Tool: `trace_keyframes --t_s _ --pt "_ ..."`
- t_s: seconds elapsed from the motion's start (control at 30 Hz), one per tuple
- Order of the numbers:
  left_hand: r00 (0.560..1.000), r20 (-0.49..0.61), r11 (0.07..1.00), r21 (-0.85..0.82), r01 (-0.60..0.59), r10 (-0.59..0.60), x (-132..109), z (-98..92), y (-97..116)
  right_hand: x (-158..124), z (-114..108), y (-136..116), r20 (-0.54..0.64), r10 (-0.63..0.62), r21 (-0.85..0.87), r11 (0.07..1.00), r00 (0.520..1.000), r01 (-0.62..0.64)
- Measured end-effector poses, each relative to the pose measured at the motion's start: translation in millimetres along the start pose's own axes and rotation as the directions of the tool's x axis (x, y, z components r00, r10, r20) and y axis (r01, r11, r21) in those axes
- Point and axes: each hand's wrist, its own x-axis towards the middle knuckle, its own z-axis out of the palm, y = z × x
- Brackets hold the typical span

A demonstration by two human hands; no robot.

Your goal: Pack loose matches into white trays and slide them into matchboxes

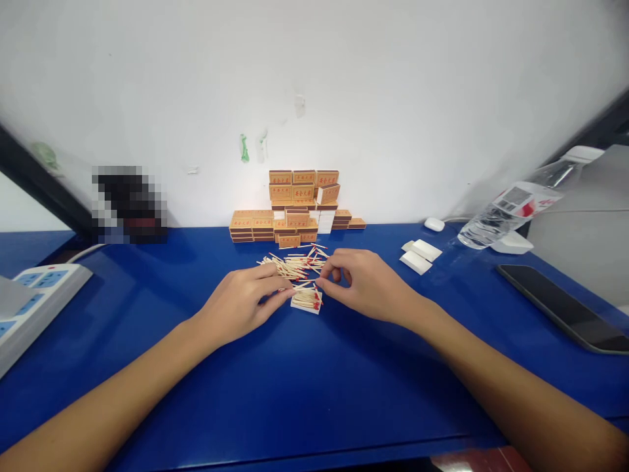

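— Where the glossy dark blue worktop comes nearest, what lies outside the forearms?

— At left, a long white power strip with blue socket panels; at right, a flat black phone. They lie to the sides, perhaps so that the middle belongs to the matches.

— And between the hands?

— A shallow white cardboard tray holding thin pale wooden matches with red tips. Most red ends point right, probably because matches laid one way sit flatter.

— How are the fingers set?

— Those of the left hand are drawn narrow at the tray's far left corner, seemingly to steady something; whether they pinch the rim or a match, I cannot tell. Those of the right hand are narrow too, near the tray's far right side, close to a match end; I cannot tell if they grip it.

— Just beyond?

— A loose heap of similar matches, placed, I'd judge, for easy reach. Well apart to the right lie open white cardboard trays.

— Farthest?

— Orange-tan cardboard matchboxes with dark sides, stacked before the white wall, likely to save room.
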Motion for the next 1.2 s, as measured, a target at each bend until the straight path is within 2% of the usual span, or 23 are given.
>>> trace_keyframes --t_s 0.2,0.4,0.63,0.83,1.07,1.2 --pt "0.998 0.054 0.999 0.022 -0.024 0.023 -1 6.4 0 1 13 1 0.041 0.102 0.059 0.993 0.994 -0.104" --pt "0.994 0.076 0.997 0.028 0.076 -0.078 0 8.5 8 4 19 1 0.051 0.154 0.119 0.98 0.987 -0.159" --pt "0.999 0.025 0.998 -0.064 0.021 -0.019 1 9.0 11 5 21 0 0.091 0.17 0.241 0.952 0.981 -0.187" --pt "0.999 0.044 0.994 -0.105 0.026 -0.022 0 12.3 9 4 18 2 -0.033 0.082 0.294 0.953 0.996 -0.068" --pt "0.997 -0.01 0.992 -0.098 0.075 -0.076 3 14.9 11 2 14 -4 -0.048 -0.02 0.299 0.954 0.999 0.033" --pt "0.998 0.012 0.989 -0.134 0.061 -0.06 3 12.2 12 1 16 -7 -0.056 -0.035 0.281 0.958 0.998 0.05"
